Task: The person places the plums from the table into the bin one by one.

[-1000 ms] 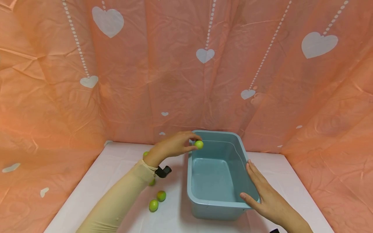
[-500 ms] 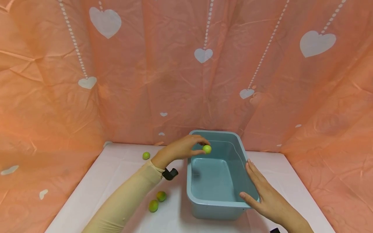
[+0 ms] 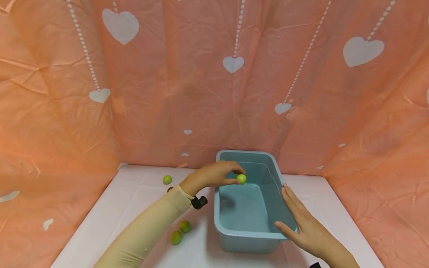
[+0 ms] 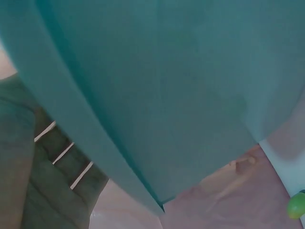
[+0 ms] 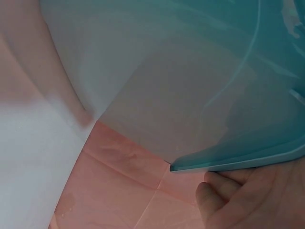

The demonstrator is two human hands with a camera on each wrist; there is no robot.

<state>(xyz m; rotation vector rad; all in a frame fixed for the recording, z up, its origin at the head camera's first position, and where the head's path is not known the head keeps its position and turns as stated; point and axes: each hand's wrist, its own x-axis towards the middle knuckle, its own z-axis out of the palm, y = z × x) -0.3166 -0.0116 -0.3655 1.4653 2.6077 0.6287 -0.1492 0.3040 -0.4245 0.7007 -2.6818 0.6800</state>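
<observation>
A blue-grey plastic tub point(image 3: 249, 238) stands on the white table. My left hand point(image 3: 218, 174) reaches over the tub's left rim and pinches a small green fruit point(image 3: 241, 179) above the inside. My right hand point(image 3: 303, 223) lies with straight fingers against the tub's right rim, thumb at the near corner. The left wrist view is filled by the tub's wall point(image 4: 157, 95), with a green fruit point(image 4: 296, 205) at the lower right edge. In the right wrist view my right hand's fingers point(image 5: 224, 195) sit just under the tub's rim point(image 5: 238, 164).
Two green-orange fruits point(image 3: 180, 231) lie on the table left of the tub, near my left forearm. Another green fruit point(image 3: 167, 179) sits further back on the left. An orange curtain with white hearts point(image 3: 120, 24) closes in the table on three sides.
My left hand has carried the green fruit rightward and down, from the tub's back left corner to over its inside. The right hand has stayed on the rim.
</observation>
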